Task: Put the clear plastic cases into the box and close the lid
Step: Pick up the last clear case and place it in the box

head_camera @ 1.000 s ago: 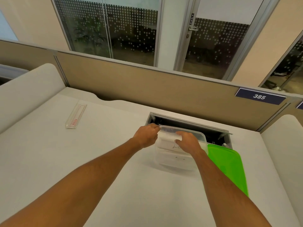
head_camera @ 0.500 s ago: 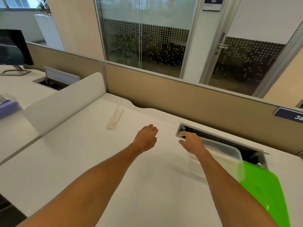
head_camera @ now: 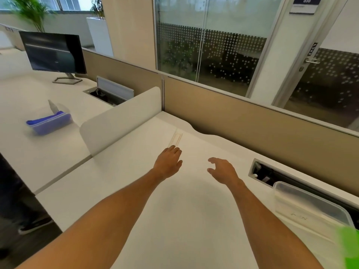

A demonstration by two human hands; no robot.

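Clear plastic, long and narrow: one slim case (head_camera: 176,139) flat on the white desk (head_camera: 174,220), far of centre, just short of the beige partition (head_camera: 252,131). Left hand (head_camera: 168,162) palm-down at the case's near end, fingertips (head_camera: 174,148) touching or just over it, nothing lifted, no grip closed yet. Right hand (head_camera: 223,170) to the right of it, apart from the case, fingers curled loosely and spread, holding nothing. Translucent box (head_camera: 310,212) well off to the near right, standing open beside the dark cable slot (head_camera: 260,174) in the desk; contents hard to make out through the cloudy wall. Bright green lid (head_camera: 349,247) only partly in view at the right edge, blurred, not on the box.

Step in hand, by the look of it: reaching for this case, with packing unfinished and the lid yet to go on. Next move likely a pinch on the case's long edges or a slide toward the near side to raise one end, since so thin a piece lying flat on a smooth top gives little to catch. Then a carry rightward across the desk to the box. Likely slippery and light; easy to skid away under a flat palm.
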